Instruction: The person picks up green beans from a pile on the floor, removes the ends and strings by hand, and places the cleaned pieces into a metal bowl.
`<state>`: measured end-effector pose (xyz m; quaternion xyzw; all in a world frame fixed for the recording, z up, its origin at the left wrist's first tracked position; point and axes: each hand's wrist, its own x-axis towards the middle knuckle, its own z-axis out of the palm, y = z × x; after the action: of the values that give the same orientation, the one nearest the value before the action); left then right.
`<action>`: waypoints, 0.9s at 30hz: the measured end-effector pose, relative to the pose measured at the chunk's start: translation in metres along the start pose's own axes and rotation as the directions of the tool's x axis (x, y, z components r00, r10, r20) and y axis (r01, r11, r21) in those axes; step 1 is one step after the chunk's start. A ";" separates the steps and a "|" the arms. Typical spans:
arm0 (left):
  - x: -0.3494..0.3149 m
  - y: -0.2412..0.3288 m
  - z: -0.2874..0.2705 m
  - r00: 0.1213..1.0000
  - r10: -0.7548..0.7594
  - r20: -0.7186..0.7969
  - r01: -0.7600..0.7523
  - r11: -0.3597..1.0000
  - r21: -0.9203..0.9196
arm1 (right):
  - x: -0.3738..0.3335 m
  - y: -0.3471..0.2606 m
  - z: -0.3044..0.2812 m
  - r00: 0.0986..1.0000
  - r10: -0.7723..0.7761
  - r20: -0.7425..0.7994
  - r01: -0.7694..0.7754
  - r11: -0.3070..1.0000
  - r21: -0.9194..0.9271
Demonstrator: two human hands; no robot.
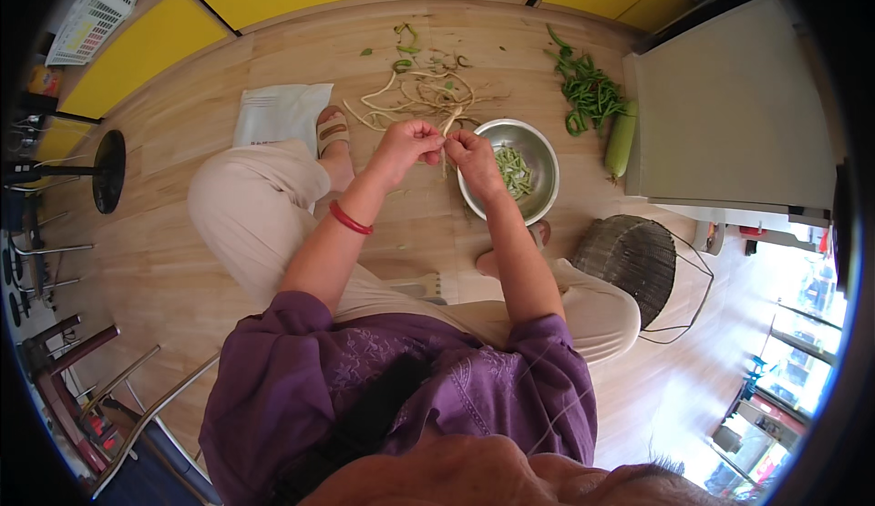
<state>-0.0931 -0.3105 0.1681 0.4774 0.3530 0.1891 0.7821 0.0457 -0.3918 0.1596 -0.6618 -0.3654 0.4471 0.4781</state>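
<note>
Both hands, the left hand (407,144) and right hand (474,154), pinch one pale bean pod (447,129) over the floor; the bowl (543,154) holds few cut pieces (514,170), while a green bean pile (590,91) waits.

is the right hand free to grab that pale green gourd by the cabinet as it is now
Probably not right away. The right hand is pinching a bean pod together with the left hand, and the gourd lies beyond the steel bowl, past the bowl's far side, though the floor between looks unobstructed.
</note>
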 end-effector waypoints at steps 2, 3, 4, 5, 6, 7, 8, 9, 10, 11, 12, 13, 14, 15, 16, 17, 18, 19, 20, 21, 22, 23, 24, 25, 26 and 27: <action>0.004 0.000 0.002 0.998 0.003 0.059 -0.002 1.000 -0.010 | 0.000 0.011 -0.007 0.998 0.043 0.046 -0.050 0.984 0.171; 0.006 0.000 0.003 0.997 -0.003 0.080 0.007 0.999 -0.050 | -0.002 0.004 -0.009 0.997 0.055 0.055 -0.065 0.977 0.203; 0.008 -0.001 0.005 0.995 -0.008 0.103 0.017 0.996 -0.089 | -0.004 -0.004 -0.012 0.996 0.067 0.063 -0.080 0.968 0.236; 0.010 -0.001 0.007 0.992 -0.013 0.127 0.029 0.991 -0.128 | -0.006 -0.011 -0.015 0.994 0.079 0.069 -0.095 0.958 0.269; 0.012 -0.002 0.012 0.990 -0.013 0.143 0.032 0.991 -0.130 | -0.008 -0.014 -0.022 0.993 0.093 0.079 -0.109 0.964 0.244; 0.015 -0.002 0.017 0.987 -0.013 0.159 0.034 0.991 -0.132 | -0.009 -0.017 -0.030 0.990 0.107 0.088 -0.124 0.968 0.219; 0.017 -0.003 0.023 0.984 -0.014 0.175 0.038 0.990 -0.133 | -0.010 -0.018 -0.038 0.988 0.122 0.096 -0.139 0.971 0.194; 0.019 -0.004 0.031 0.981 -0.024 0.191 0.052 0.989 -0.139 | -0.012 -0.019 -0.047 0.982 0.141 0.125 -0.162 0.969 0.187; 0.021 -0.005 0.038 0.978 -0.035 0.206 0.066 0.987 -0.146 | -0.017 -0.021 -0.055 0.979 0.166 0.122 -0.190 0.954 0.230; 0.023 -0.006 0.046 0.974 -0.046 0.221 0.081 0.985 -0.152 | -0.022 -0.024 -0.063 0.974 0.190 0.121 -0.217 0.937 0.273; 0.024 -0.007 0.052 0.956 -0.060 0.287 0.123 0.971 -0.206 | -0.028 -0.028 -0.068 0.969 0.214 0.123 -0.242 0.916 0.320; 0.027 -0.007 0.057 0.933 -0.070 0.352 0.169 0.952 -0.257 | -0.033 -0.029 -0.076 0.965 0.226 0.134 -0.259 0.906 0.335; 0.029 -0.009 0.063 0.906 -0.076 0.416 0.217 0.928 -0.303 | -0.039 -0.029 -0.082 0.962 0.250 0.108 -0.272 0.895 0.354; 0.030 -0.011 0.067 0.889 -0.078 0.452 0.245 0.914 -0.324 | -0.044 -0.028 -0.085 0.959 0.270 0.086 -0.282 0.881 0.380; 0.032 -0.013 0.072 0.870 -0.079 0.486 0.274 0.898 -0.344 | -0.049 -0.028 -0.089 0.955 0.291 0.064 -0.291 0.867 0.405; 0.034 -0.015 0.077 0.851 -0.078 0.520 0.303 0.882 -0.362 | -0.052 -0.029 -0.094 0.952 0.302 0.052 -0.296 0.865 0.405; 0.035 -0.016 0.082 0.848 -0.078 0.524 0.313 0.872 -0.376 | -0.055 -0.031 -0.096 0.953 0.304 -0.003 -0.282 0.887 0.366; 0.035 -0.017 0.087 0.846 -0.078 0.528 0.322 0.863 -0.389 | -0.057 -0.035 -0.096 0.951 0.304 -0.057 -0.270 0.907 0.324; 0.037 -0.019 0.091 0.845 -0.077 0.530 0.331 0.853 -0.403 | -0.058 -0.036 -0.097 0.947 0.301 -0.109 -0.261 0.924 0.280; 0.037 -0.017 0.098 0.861 -0.102 0.498 0.295 0.897 -0.328 | -0.061 -0.035 -0.097 0.950 0.270 -0.158 -0.234 0.948 0.218; 0.036 -0.015 0.104 0.879 -0.120 0.462 0.259 0.933 -0.249 | -0.062 -0.033 -0.097 0.950 0.237 -0.203 -0.208 0.966 0.153; 0.036 -0.015 0.108 0.896 -0.134 0.423 0.222 0.960 -0.168 | -0.064 -0.031 -0.097 0.949 0.201 -0.243 -0.186 0.979 0.085; 0.039 -0.016 0.109 0.899 -0.141 0.416 0.218 0.965 -0.146 | -0.065 -0.030 -0.099 0.946 0.232 -0.226 -0.205 0.969 0.135; 0.042 -0.019 0.110 0.902 -0.147 0.407 0.214 0.969 -0.124 | -0.067 -0.028 -0.101 0.943 0.261 -0.205 -0.225 0.957 0.183; 0.044 -0.022 0.110 0.905 -0.152 0.397 0.209 0.972 -0.104 | -0.068 -0.025 -0.103 0.940 0.289 -0.182 -0.245 0.942 0.230; 0.044 -0.022 0.111 0.900 -0.151 0.410 0.215 0.970 -0.114 | -0.069 -0.018 -0.106 0.941 0.294 -0.168 -0.235 0.924 0.301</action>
<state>0.0175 -0.3608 0.1650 0.4078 0.2143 0.0405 0.8867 0.1217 -0.4820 0.2084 -0.6753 -0.1540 0.4821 0.5365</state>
